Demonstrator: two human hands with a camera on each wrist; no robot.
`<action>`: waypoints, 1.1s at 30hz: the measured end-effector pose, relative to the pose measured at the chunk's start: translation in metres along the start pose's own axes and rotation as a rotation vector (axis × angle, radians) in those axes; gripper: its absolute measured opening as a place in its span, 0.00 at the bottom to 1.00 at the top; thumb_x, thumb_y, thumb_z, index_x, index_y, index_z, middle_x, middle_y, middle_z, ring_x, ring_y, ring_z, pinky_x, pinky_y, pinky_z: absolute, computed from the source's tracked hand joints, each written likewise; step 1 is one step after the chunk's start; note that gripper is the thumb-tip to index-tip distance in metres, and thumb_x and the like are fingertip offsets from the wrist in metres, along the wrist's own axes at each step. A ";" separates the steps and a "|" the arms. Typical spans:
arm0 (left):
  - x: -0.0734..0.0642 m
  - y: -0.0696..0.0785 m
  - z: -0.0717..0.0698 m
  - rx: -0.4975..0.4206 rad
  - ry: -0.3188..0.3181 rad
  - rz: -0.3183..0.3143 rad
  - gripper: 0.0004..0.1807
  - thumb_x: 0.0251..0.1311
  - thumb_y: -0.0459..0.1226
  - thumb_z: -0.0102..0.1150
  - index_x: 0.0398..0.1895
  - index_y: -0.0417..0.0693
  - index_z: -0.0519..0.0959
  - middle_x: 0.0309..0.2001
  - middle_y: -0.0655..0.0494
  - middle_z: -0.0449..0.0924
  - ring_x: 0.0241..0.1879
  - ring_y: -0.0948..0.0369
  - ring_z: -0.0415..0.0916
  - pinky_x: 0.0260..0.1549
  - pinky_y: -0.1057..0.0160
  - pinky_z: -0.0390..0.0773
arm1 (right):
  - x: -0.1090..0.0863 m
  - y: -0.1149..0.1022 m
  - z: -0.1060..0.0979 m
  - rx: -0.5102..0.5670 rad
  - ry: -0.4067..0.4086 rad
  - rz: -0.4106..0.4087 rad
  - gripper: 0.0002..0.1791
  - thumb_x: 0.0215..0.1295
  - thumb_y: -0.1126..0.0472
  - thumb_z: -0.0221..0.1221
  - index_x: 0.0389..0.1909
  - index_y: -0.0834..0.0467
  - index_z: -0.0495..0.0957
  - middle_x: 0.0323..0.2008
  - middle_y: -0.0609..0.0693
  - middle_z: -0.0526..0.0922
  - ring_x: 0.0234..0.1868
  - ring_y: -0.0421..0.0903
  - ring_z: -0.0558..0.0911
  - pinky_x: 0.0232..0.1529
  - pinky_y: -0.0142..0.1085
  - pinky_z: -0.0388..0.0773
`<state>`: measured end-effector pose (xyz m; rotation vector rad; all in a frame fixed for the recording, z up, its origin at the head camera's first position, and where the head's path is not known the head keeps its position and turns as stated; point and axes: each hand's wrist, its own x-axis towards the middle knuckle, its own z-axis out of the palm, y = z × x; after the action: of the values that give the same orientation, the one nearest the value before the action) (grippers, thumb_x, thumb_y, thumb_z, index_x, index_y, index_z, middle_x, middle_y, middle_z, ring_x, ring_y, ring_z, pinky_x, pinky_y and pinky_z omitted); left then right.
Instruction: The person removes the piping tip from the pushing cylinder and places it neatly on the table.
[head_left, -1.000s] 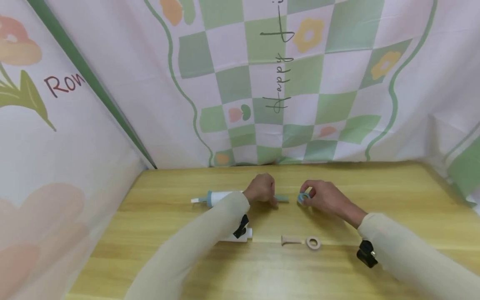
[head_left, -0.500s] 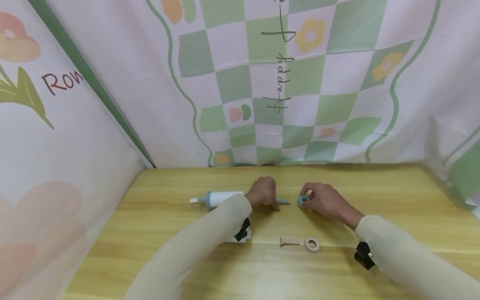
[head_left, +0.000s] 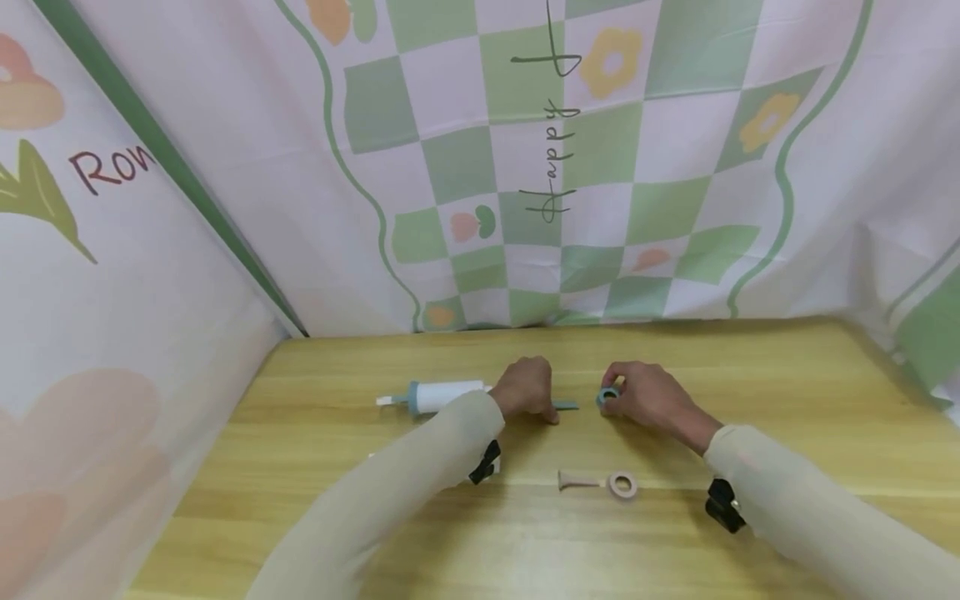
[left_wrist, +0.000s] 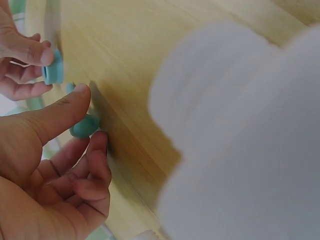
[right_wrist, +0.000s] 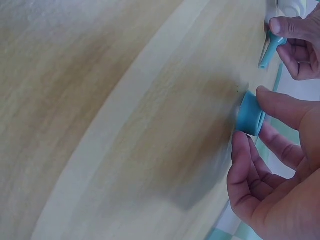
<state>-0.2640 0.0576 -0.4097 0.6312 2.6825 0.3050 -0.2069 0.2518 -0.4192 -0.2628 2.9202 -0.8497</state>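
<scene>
My left hand [head_left: 527,389] pinches a teal stick-like piece with a rounded end [right_wrist: 272,50] between thumb and fingers, low over the wooden table. Its thin end [head_left: 567,406] points right, toward my other hand. A short gap away, my right hand [head_left: 651,396] holds a teal ring [right_wrist: 249,115] by its edge, thumb on one side and fingertips on the other. The ring stands tilted close to the tabletop. Left of my left hand lies a white cylinder [head_left: 450,396] with a teal collar and a white-tipped teal stem; the forearm hides part of it.
Nearer me on the table [head_left: 675,542] lie a pink flared stem [head_left: 577,481] and a pink ring [head_left: 622,485], end to end. Another white object [head_left: 491,468] is mostly hidden under my left sleeve. A printed curtain [head_left: 525,167] hangs along the table's back edge.
The head view has shifted slightly. Both hands keep their holds in nearly the same place, and the teal ring's tilt has changed a little.
</scene>
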 end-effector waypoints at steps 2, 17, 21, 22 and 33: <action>-0.001 0.001 -0.001 -0.002 -0.005 0.004 0.21 0.48 0.42 0.80 0.18 0.46 0.73 0.20 0.59 0.71 0.22 0.63 0.67 0.22 0.69 0.72 | 0.000 0.000 0.000 0.001 -0.004 0.000 0.13 0.56 0.59 0.72 0.38 0.60 0.81 0.23 0.45 0.79 0.23 0.43 0.73 0.24 0.38 0.69; -0.004 0.002 -0.001 -0.048 -0.045 -0.012 0.26 0.49 0.44 0.79 0.13 0.49 0.68 0.14 0.60 0.61 0.17 0.64 0.59 0.17 0.68 0.64 | -0.015 -0.002 -0.013 0.063 -0.018 0.077 0.27 0.56 0.54 0.72 0.51 0.67 0.77 0.38 0.59 0.83 0.38 0.54 0.81 0.36 0.50 0.79; -0.007 0.000 -0.003 -0.070 -0.055 -0.013 0.29 0.49 0.44 0.79 0.11 0.50 0.64 0.12 0.60 0.57 0.15 0.64 0.57 0.16 0.67 0.61 | -0.022 -0.002 -0.015 0.069 -0.005 0.089 0.29 0.57 0.52 0.71 0.53 0.67 0.76 0.41 0.63 0.82 0.41 0.58 0.80 0.38 0.53 0.79; -0.009 0.000 -0.003 -0.073 -0.057 -0.010 0.30 0.49 0.44 0.79 0.10 0.50 0.63 0.11 0.60 0.57 0.14 0.64 0.56 0.15 0.67 0.61 | -0.024 -0.002 -0.015 0.070 -0.003 0.094 0.30 0.58 0.52 0.70 0.53 0.67 0.76 0.42 0.64 0.81 0.42 0.59 0.80 0.39 0.53 0.79; -0.021 -0.003 -0.013 -0.062 -0.025 0.010 0.20 0.59 0.48 0.71 0.22 0.47 0.73 0.18 0.61 0.67 0.17 0.65 0.61 0.16 0.68 0.64 | -0.048 -0.009 -0.025 0.044 0.090 0.072 0.32 0.64 0.51 0.66 0.59 0.69 0.73 0.50 0.72 0.77 0.48 0.66 0.78 0.41 0.57 0.77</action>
<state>-0.2531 0.0436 -0.3926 0.6260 2.6361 0.3789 -0.1616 0.2662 -0.3918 -0.1184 2.9681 -0.9372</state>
